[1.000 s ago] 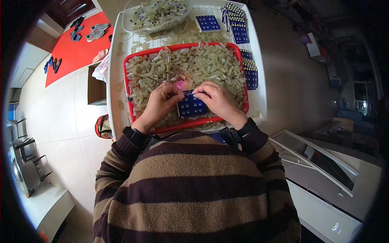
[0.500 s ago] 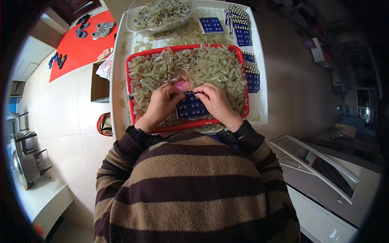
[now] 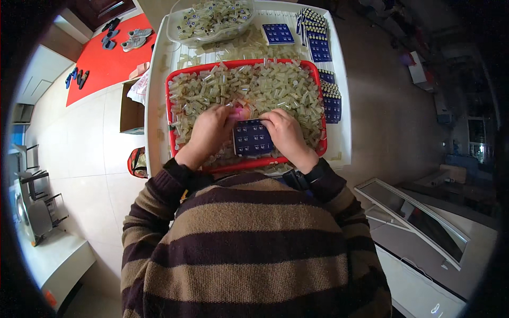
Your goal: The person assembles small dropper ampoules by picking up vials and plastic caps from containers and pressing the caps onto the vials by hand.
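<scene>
My right hand point(image 3: 286, 132) grips the top right corner of a dark blue printed card point(image 3: 253, 139), thumb and fingers pinched on its edge. My left hand point(image 3: 211, 131) is beside the card's upper left corner, its fingers curled together next to a small pink thing point(image 3: 242, 112). What those fingers hold, if anything, is hidden. Under both hands lies a red-rimmed tray point(image 3: 167, 106) heaped with short, clear yellowish tubes point(image 3: 291, 79). The card rests over the tubes near the tray's front edge.
A clear plastic tub point(image 3: 175, 33) of similar tubes with dark ends stands at the back left of the white table point(image 3: 339, 143). A blue card stack point(image 3: 278, 34) lies at the back. More blue cards point(image 3: 319, 47) with rows of pale round pieces line the right edge.
My left hand has let go of the card's upper left edge and moved slightly left, toward the pink thing. The card lies flatter and a little to the right; my right hand still grips it.
</scene>
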The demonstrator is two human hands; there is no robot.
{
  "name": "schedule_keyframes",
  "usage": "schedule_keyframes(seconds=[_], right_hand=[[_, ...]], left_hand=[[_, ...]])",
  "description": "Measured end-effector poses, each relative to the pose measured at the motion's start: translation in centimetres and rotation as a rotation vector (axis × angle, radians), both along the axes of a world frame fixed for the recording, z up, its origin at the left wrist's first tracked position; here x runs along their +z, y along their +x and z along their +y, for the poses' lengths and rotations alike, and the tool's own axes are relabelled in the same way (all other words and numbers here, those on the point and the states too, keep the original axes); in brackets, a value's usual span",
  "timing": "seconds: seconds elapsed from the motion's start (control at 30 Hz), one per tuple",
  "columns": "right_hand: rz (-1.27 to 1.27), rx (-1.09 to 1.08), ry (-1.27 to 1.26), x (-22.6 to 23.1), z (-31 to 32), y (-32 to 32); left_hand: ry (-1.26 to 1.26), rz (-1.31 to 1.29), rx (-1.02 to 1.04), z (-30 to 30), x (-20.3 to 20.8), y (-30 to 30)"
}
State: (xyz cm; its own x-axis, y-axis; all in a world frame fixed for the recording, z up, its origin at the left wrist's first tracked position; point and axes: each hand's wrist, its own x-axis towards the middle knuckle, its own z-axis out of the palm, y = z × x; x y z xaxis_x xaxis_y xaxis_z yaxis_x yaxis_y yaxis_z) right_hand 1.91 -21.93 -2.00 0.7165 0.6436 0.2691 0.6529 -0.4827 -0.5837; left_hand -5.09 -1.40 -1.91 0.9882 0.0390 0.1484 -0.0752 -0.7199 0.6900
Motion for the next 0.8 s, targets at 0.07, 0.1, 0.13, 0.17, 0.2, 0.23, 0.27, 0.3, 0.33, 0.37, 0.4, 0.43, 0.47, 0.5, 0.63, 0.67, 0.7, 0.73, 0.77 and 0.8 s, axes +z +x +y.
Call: schedule_keyframes(seconds=[0.07, 0.1, 0.13, 0.17, 0.2, 0.23, 0.27, 0.3, 0.33, 0.37, 0.4, 0.43, 0.47, 0.5, 0.63, 0.67, 0.7, 0.73, 0.77, 0.8], right_hand=[[-0.008, -0.009, -0.011, -0.2, 0.1, -0.1], [-0.017, -0.018, -0.022, -0.3, 0.1, -0.1], [-0.027, -0.025, -0.031, -0.3, 0.2, -0.1], [-0.028, -0.024, -0.03, -0.3, 0.3, -0.1], [-0.048, -0.027, -0.038, -0.2, 0.3, -0.3], [-0.066, -0.031, -0.047, -0.2, 0.3, -0.4], [-0.085, -0.033, -0.057, -0.1, 0.3, -0.5], [-0.086, -0.037, -0.057, -0.2, 0.3, -0.4], [-0.109, -0.035, -0.064, -0.3, 0.2, -0.4], [-0.131, -0.032, -0.071, -0.5, 0.1, -0.4], [-0.152, -0.028, -0.079, -0.7, 0.0, -0.5], [-0.151, -0.029, -0.08, -0.8, -0.1, -0.5], [-0.188, -0.023, -0.075, -0.8, -0.1, -0.5], [-0.225, -0.018, -0.069, -0.7, -0.1, -0.5], [-0.296, 0.024, -0.067, -0.1, -0.1, -0.5], [-0.312, 0.04, -0.069, 0.0, -0.2, -0.6], [-0.312, 0.04, -0.07, 0.1, -0.3, -0.7], [-0.328, 0.062, -0.078, 0.1, -0.5, -0.8], [-0.344, 0.083, -0.085, 0.2, -0.7, -0.8], [-0.36, 0.105, -0.092, 0.3, -0.8, -0.9]], left_hand=[[0.12, -0.043, 0.131, 0.1, 0.5, 0.7], [0.119, -0.043, 0.131, 0.3, 0.2, 1.1], [0.216, 0.021, 0.1, 0.6, 0.0, 1.7], [0.312, 0.084, 0.07, 0.8, -0.2, 2.1], [0.407, 0.148, 0.039, 0.9, -0.3, 2.3], [0.407, 0.148, 0.041, 0.9, -0.5, 2.3], [0.345, 0.065, 0.053, 0.7, -0.7, 2.1], [0.282, -0.018, 0.059, 0.5, -0.5, 2.1], [0.219, -0.1, 0.066, 0.2, -0.2, 2.0], [0.218, -0.099, 0.064, -0.2, 0.2, 1.8], [0.053, -0.081, -0.023, -0.8, 0.7, 1.6], [-0.114, -0.062, -0.11, -1.3, 1.1, 1.4], [-0.279, -0.044, -0.193, -1.6, 1.4, 1.3], [-0.279, -0.044, -0.19, -1.8, 1.2, 1.2], [-0.392, 0.059, -0.137, -2.4, -0.1, 1.1], [-0.447, 0.118, -0.109, -2.4, -0.2, 1.2], [-0.501, 0.177, -0.082, -2.4, -0.2, 1.3], [-0.555, 0.236, -0.054, -2.3, -0.2, 1.3], [-0.556, 0.237, -0.055, -2.3, -0.5, 1.3], [-0.534, 0.199, -0.059, -2.3, -0.7, 1.3]])
